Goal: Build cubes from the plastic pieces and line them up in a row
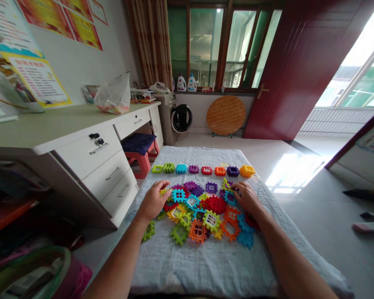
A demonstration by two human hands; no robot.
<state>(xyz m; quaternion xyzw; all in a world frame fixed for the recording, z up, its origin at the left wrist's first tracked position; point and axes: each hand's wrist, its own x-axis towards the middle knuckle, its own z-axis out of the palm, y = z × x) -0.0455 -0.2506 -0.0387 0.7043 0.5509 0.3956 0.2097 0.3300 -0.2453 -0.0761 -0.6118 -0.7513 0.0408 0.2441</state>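
A heap of colourful plastic interlocking blocks (216, 204) lies on a cloth-covered table between my hands. My left hand (155, 201) rests at the heap's left edge, fingers apart and curved beside a light-blue window block (178, 195). At the right edge, my right hand (248, 199) has its fingers loosely bent against the blocks, near a blue square block (230, 197) and a lime block (226, 184). Neither hand visibly grips a piece. Behind the heap runs a row of block stacks sorted by colour, from a green stack (169, 167) to a yellow-orange stack (247, 170).
Pale blue cloth (205, 270) covers the table. Left of it stand a white desk (99, 166) with drawers and a red stool (141, 160). A plastic bag (114, 95) sits on the desk. Farther off are a washing machine (171, 114), a round wooden board (226, 115) and a red door (286, 74).
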